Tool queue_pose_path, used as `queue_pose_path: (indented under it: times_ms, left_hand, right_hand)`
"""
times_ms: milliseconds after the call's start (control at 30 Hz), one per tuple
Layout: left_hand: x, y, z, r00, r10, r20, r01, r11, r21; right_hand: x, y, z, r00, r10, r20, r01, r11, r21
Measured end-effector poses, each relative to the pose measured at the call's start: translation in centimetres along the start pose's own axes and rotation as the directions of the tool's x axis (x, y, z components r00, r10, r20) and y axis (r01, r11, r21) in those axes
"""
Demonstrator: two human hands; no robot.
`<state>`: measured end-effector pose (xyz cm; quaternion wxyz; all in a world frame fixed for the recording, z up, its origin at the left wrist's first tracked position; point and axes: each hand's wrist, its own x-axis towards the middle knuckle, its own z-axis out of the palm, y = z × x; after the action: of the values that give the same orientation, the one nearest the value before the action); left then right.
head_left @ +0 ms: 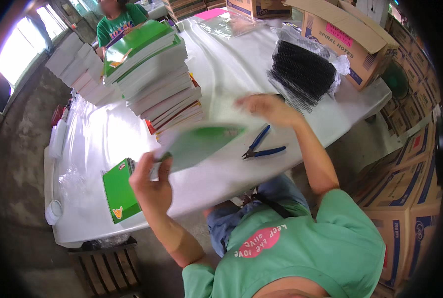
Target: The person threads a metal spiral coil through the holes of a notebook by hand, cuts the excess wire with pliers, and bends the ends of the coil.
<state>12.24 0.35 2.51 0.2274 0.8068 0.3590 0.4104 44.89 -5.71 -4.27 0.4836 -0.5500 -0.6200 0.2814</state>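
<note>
My left hand (152,181) is closed on the near left corner of a green-covered notebook (201,144), held tilted above the table and blurred by motion. To its right, my right hand (268,108) is raised over the table, apart from the notebook. Its fingertips are smeared, so whether they hold anything is unclear. Below that hand lie blue-handled cutting pliers (262,148) with their handles spread. A pile of black spiral binding coils (303,69) sits beyond it, partly on crumpled wrapping. Left of my left hand rests a green spiral notebook (119,191).
A tall stack of green-covered page blocks (157,79) stands at the far left, beside stacks of white pages (80,67). An open cardboard box (338,44) occupies the far right of the white-covered table (226,69). Another person (117,22) is behind the stack. Cartons (400,213) line the right.
</note>
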Motion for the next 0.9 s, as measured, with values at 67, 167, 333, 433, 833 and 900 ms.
queue_pose_path:
  times_ms: [67,167,333,433,833,900]
  left_hand:
    - [0.0,1.7,1.6,0.953,0.242,0.183,-0.292,0.896,0.335]
    - [-1.2,0.2,4.1,0.908,0.276,0.314,-0.402,0.785,0.471]
    - [-2.2,-0.3,4.6,0.916,0.316,0.249,-0.396,0.815,0.422]
    - [-2.4,-2.0,5.6,0.890,0.442,0.107,-0.444,0.793,0.416]
    - [-2.3,-4.4,5.7,0.778,0.626,-0.045,-0.524,0.687,0.503]
    - [-2.5,-4.4,5.6,0.772,0.633,-0.053,-0.526,0.684,0.506]
  right_hand:
    - [1.8,6.4,-4.9,0.851,0.032,-0.524,-0.311,0.835,-0.454]
    - [2.3,11.9,-8.2,0.786,0.249,-0.565,-0.613,0.426,-0.665]
    - [3.2,12.7,-8.6,0.772,0.281,-0.570,-0.636,0.307,-0.708]
    - [4.2,9.5,-7.2,0.836,0.152,-0.527,-0.519,0.529,-0.672]
    - [-0.8,-6.1,2.8,0.963,-0.233,0.132,0.253,0.953,-0.164]
    - [-1.2,-6.2,3.2,0.967,-0.202,0.157,0.224,0.965,-0.135]
